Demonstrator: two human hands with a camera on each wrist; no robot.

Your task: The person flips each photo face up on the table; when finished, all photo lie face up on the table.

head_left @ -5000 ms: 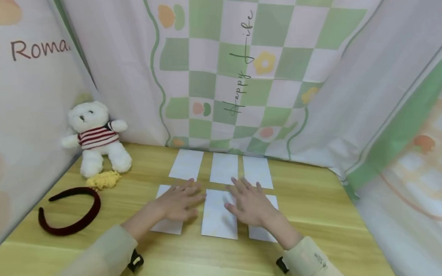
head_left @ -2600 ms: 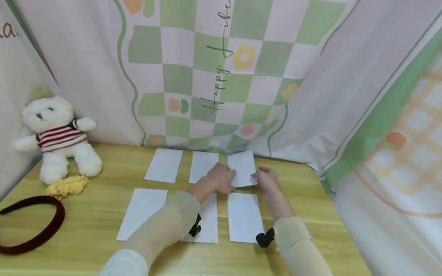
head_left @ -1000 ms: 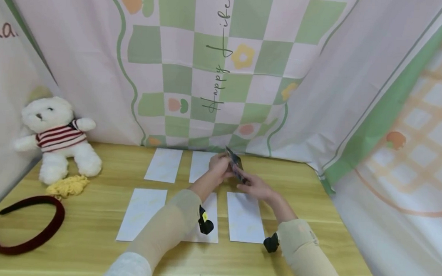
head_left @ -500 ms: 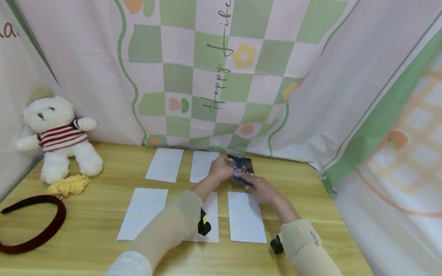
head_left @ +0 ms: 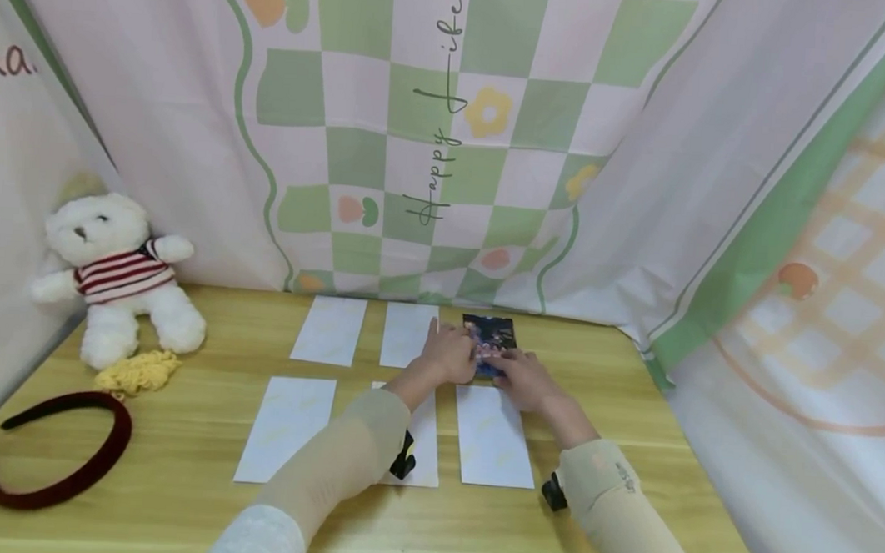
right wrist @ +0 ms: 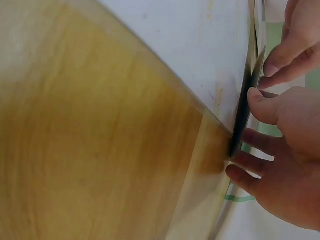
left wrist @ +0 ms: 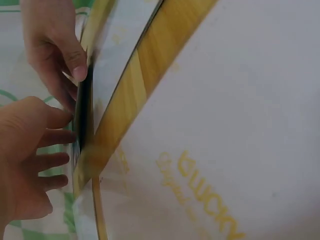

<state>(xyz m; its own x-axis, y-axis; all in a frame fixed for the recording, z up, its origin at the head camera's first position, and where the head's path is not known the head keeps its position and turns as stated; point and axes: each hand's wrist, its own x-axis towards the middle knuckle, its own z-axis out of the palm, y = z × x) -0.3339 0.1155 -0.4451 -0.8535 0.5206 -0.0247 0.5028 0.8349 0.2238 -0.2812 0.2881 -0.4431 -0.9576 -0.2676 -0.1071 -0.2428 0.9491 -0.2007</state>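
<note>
Beige sleeves [head_left: 363,427] are pointing forward and inward, left hand [head_left: 449,354] and right hand [head_left: 530,385] touching one dark photo [head_left: 493,330] (far row, right end) with loosely spread fingers [right wrist: 243,177], five white cards [head_left: 494,438] lying nearby.

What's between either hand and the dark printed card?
Nothing visible. Left hand is at the dark printed card's left side, right hand at its near right. The front-right white card lies nearer the person, not between.
</note>
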